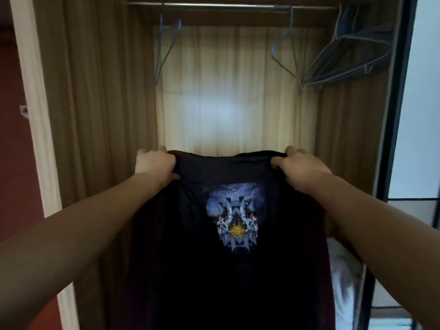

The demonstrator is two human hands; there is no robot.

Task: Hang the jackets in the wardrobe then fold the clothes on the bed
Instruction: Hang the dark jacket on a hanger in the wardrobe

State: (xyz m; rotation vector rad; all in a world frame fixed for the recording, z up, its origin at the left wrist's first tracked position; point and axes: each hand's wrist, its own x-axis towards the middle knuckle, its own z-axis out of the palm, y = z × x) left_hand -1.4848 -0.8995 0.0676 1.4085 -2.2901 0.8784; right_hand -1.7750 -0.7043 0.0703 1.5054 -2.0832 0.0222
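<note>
A dark jacket (190,270) with a blue and gold printed emblem hangs spread in front of me, its top edge stretched between both hands. My left hand (154,164) grips its upper left corner. My right hand (300,166) grips its upper right corner. Behind it stands the open fabric wardrobe (100,96), with a metal rail (226,5) across the top. Two bare blue wire hangers (166,48) (285,48) dangle from the rail above the jacket.
A bunch of several grey hangers (350,55) hangs tilted at the rail's right end. The wardrobe's dark frame post (395,115) runs down the right side. A red wall (16,163) lies to the left. White cloth (342,282) shows low on the right.
</note>
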